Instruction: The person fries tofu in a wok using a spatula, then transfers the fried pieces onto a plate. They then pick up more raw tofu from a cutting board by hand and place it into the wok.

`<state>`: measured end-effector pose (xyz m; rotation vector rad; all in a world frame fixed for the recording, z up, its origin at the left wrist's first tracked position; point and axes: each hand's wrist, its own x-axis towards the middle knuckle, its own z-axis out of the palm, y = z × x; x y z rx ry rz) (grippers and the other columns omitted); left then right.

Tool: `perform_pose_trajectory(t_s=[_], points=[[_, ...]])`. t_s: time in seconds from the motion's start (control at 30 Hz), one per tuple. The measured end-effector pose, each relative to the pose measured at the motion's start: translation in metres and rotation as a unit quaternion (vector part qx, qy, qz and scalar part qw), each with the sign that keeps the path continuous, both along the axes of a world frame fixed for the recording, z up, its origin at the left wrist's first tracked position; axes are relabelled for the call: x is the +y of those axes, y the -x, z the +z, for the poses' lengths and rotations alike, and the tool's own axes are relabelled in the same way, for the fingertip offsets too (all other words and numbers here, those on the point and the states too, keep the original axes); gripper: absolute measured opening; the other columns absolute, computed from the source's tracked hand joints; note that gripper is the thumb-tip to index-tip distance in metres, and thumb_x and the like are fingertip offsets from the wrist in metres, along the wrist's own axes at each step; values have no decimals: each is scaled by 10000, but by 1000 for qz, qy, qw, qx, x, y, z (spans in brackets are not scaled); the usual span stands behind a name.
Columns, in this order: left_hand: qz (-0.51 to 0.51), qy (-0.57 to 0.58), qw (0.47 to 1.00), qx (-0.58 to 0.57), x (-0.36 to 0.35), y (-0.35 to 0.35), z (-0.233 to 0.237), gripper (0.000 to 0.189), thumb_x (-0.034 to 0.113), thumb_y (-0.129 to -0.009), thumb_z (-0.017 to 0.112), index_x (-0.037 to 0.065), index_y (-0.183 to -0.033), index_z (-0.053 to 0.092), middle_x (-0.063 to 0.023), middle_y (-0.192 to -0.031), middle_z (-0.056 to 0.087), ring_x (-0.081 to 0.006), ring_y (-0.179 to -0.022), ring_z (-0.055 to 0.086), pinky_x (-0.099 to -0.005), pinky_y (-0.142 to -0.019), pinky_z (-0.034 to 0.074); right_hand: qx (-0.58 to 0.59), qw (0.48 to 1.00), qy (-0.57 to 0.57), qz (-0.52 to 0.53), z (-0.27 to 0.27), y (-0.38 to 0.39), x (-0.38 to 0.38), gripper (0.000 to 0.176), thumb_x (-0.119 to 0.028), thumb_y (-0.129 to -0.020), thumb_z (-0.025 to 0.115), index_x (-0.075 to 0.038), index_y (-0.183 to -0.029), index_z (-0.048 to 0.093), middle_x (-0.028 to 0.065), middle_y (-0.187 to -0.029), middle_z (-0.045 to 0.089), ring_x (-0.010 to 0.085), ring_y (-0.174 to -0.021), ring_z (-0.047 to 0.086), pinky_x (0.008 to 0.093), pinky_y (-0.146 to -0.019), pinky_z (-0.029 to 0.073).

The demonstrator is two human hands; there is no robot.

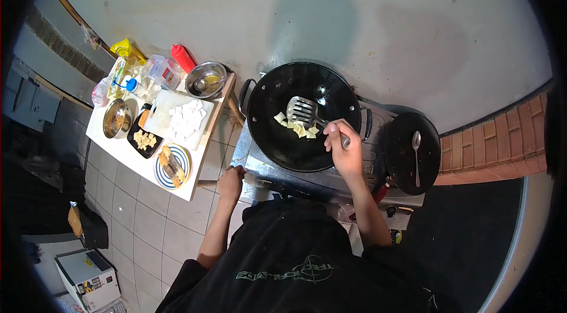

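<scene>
A large black wok (pixel 271 141) sits on the stove, with pale yellowish pieces (pixel 299 129) lying in its middle. My right hand (pixel 344 137) is wrapped round the handle of a slotted metal spatula (pixel 302 110), whose head rests over the pieces. By the stove's left front edge, my left hand (pixel 231 179) is closed, its fingers curled; whether it holds anything is hidden. To the wok's right lies a round black pan or lid (pixel 401 159) with a metal spoon (pixel 417 153) on it.
Left of the stove, a white table (pixel 131 158) bears a cutting board (pixel 159 122) with white pieces, a striped plate (pixel 185 180), a black tray (pixel 142 151), metal bowls (pixel 215 70) and a red bottle (pixel 183 59). A brick edge (pixel 496 141) stands at right.
</scene>
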<state>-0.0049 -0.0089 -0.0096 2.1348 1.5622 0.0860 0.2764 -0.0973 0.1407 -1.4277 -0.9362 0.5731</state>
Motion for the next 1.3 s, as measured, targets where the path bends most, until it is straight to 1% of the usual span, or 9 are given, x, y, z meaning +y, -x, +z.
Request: perform_pose_trajectory(t_s=[0.07,0.2,0.37,0.57,0.93,1.0,1.17,1.23,1.3], points=[[-9,9,1000,6,1,1,-1,266,338,-915,564,96,-874,666,-156,-879,639,-382,-825,642,-507,-674,498,-76,997,2,-7,-1,-1,-2,243,-138,-970,545,41,-805,556,51,-770,546,78,-590,515,234,-534,408],[-5,13,1000,-4,1,2,-5,257,333,-911,570,100,-881,672,-154,-876,639,-378,-829,642,-505,-679,497,-103,995,-6,1,7,4,-4,205,-104,-955,553,53,-822,551,89,-781,551,123,-622,529,256,-576,414],[-6,23,1000,-7,2,2,-5,250,332,-907,576,106,-892,681,-153,-889,643,-376,-833,643,-502,-687,499,-152,987,-12,39,13,12,-3,124,-36,-925,557,60,-846,555,135,-811,563,233,-703,560,296,-666,452],[-7,9,1000,19,1,0,0,261,342,-908,576,108,-883,690,-145,-890,647,-368,-829,647,-493,-675,505,-205,973,-43,98,17,17,-1,85,0,-905,575,66,-860,546,137,-828,564,244,-720,575,297,-681,463],[4,41,999,-3,2,0,-1,289,347,-918,562,89,-861,679,-156,-874,642,-376,-825,643,-498,-670,503,-234,970,-38,57,14,9,5,66,17,-898,574,62,-858,548,138,-814,552,247,-689,552,296,-650,454],[-3,-1,1000,-13,0,1,-1,327,340,-922,551,76,-750,640,-143,-811,646,-360,-778,650,-482,-649,484,-233,970,-35,57,13,7,2,71,9,-899,574,64,-861,551,139,-819,555,242,-686,551,292,-648,452],[-10,3,1000,-11,0,2,0,322,334,-925,548,71,-764,638,-148,-829,631,-369,-788,640,-493,-662,478,-208,976,-13,58,10,8,-7,90,-13,-912,560,62,-864,552,135,-824,560,238,-697,557,293,-658,454],[-24,14,1000,15,2,1,2,296,354,-929,547,88,-876,668,-155,-885,640,-380,-824,643,-501,-672,499,-208,977,-7,42,9,7,-10,83,-12,-909,562,58,-865,554,134,-823,558,242,-703,561,296,-668,456],[-29,7,999,11,3,2,1,295,348,-931,547,85,-869,665,-155,-880,640,-380,-819,644,-500,-671,499,-204,978,-4,34,7,5,-15,81,-12,-907,566,57,-865,553,134,-823,556,247,-704,562,297,-671,457]])
